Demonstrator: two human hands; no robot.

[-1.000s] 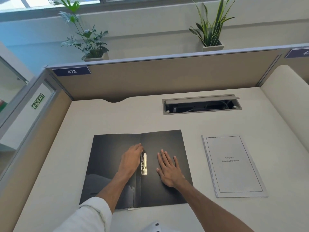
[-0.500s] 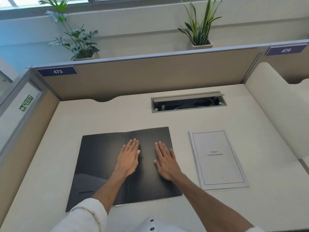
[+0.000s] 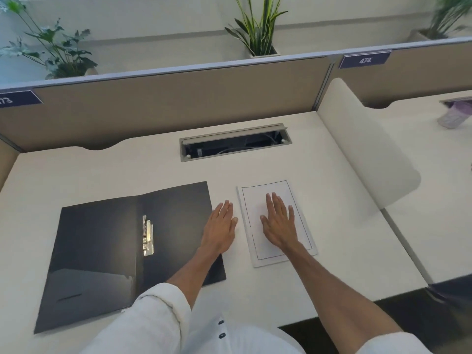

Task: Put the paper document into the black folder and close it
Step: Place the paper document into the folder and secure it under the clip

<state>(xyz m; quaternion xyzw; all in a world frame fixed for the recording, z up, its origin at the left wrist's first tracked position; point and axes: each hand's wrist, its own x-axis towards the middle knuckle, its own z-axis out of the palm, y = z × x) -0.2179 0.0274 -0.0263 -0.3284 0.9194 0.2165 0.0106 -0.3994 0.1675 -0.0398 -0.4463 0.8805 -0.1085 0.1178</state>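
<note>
Two hands lie spread: the right hand [image 3: 279,223] flat on the thin, floppy paper document [image 3: 277,222], the left hand [image 3: 221,227] beside it; pinch its long edge, slide toward the open black folder [image 3: 102,251] on the desk [image 3: 332,213]

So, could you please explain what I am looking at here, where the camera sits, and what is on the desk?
There is no machine here: a person wears a wide-angle camera on the head, looking down at their own bare arms. On the pale desk lies a black folder, open flat, with a metal clip at its spine. To its right lies the paper document. The right hand rests flat on the document; the left hand lies open between folder and document. Neither hand grips anything. Behind are a cable hatch, a partition and potted plants.
</note>
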